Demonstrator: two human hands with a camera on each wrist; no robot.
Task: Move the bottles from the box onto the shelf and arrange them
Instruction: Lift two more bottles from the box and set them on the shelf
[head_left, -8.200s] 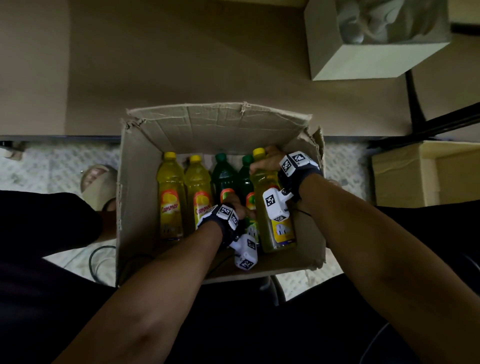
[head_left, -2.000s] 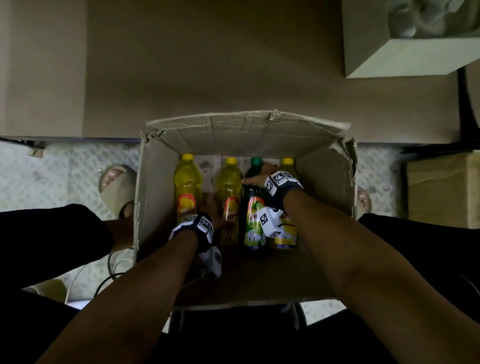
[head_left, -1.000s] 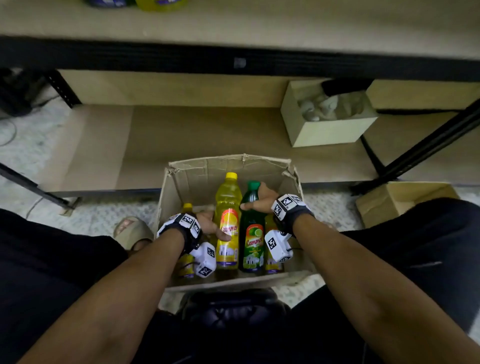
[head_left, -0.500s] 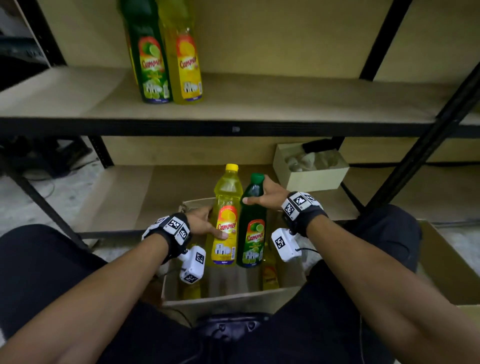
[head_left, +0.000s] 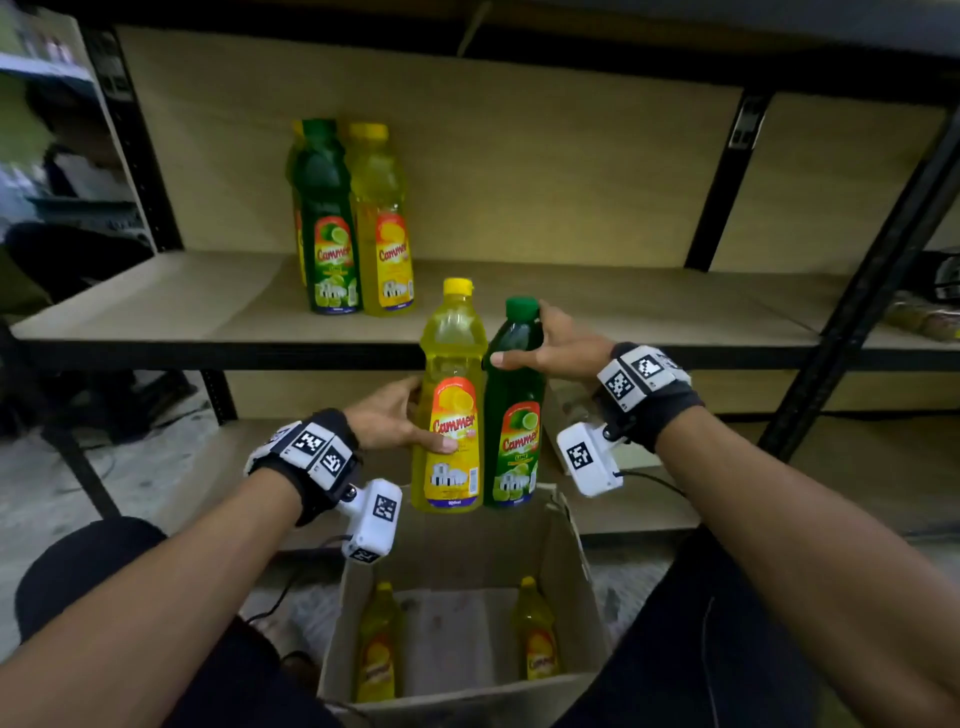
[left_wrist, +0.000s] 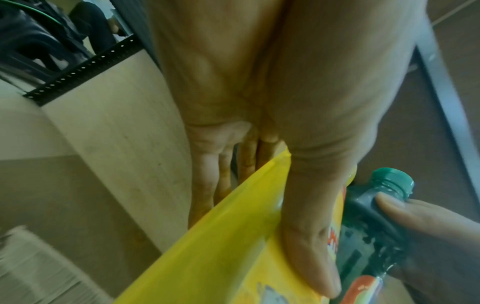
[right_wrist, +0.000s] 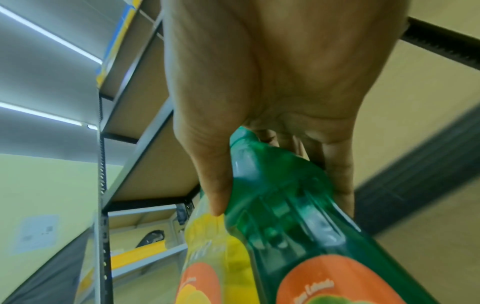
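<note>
head view: left hand (head_left: 387, 423) fingers grip yellow bottle (head_left: 451, 410); right hand (head_left: 563, 349) fingers grip green bottle (head_left: 514, 415).

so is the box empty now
No, two yellow bottles stand inside the box in the head view, one near each side wall.

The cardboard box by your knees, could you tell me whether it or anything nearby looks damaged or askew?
Only the cardboard box: its right wall is torn and ragged at the top edge. The two yellow bottles left inside stand upright, and no spill shows.
</note>
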